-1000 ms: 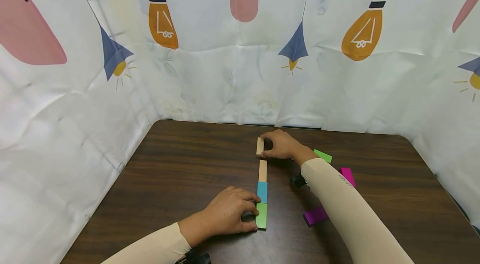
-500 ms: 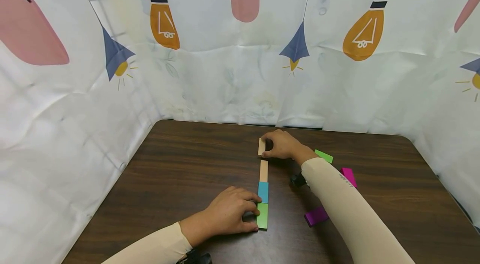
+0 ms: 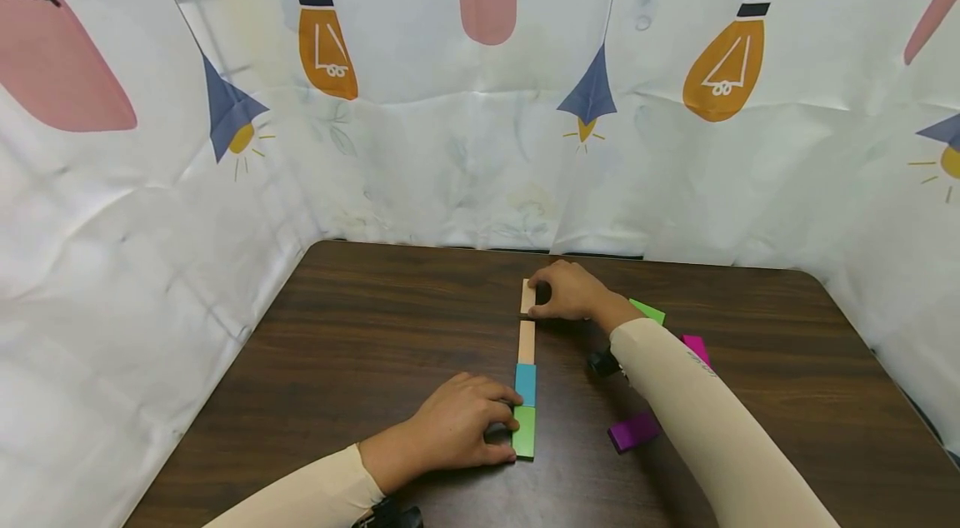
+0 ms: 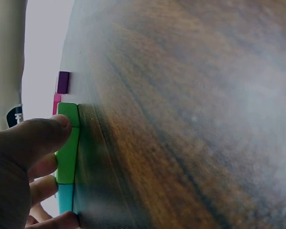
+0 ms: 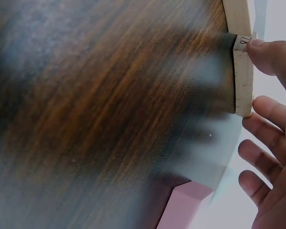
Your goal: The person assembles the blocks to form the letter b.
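Observation:
A straight row runs away from me at the table's middle: a green block (image 3: pixel 524 433), a blue block (image 3: pixel 525 385) and a plain wooden block (image 3: pixel 527 342). My left hand (image 3: pixel 465 421) holds the green block, its thumb at the near end in the left wrist view and its fingers along the left side up to the blue block. Beyond the row, my right hand (image 3: pixel 570 291) pinches another wooden block (image 5: pixel 243 81) between thumb and fingers. That block's near end, with a dark printed mark, sits close to the row's far end, a narrow gap apart in the head view.
To the right on the dark wooden table (image 3: pixel 360 328) lie a purple block (image 3: pixel 633 432), a magenta block (image 3: pixel 696 349) and another green block (image 3: pixel 647 311), the latter two partly behind my right arm. A white printed curtain (image 3: pixel 465 161) hangs behind the table.
My right hand has shifted slightly right and toward me, bringing the wooden block nearer to the row and more in line with it. My left hand has stayed still.

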### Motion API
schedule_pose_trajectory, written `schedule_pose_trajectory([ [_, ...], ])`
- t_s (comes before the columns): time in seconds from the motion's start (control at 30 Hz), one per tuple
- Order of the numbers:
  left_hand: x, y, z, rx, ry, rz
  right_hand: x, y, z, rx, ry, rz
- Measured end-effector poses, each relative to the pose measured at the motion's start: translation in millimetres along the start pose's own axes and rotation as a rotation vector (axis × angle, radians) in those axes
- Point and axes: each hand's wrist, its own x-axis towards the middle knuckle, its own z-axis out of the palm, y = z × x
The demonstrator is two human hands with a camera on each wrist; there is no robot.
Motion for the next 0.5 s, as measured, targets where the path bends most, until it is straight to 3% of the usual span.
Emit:
schedule_pose_trajectory([
  [0.5, 1.3, 0.8, -0.2, -0.014, 0.008, -0.002, -3.4, 1.6, 1.7, 0.002, 0.008, -0.023],
])
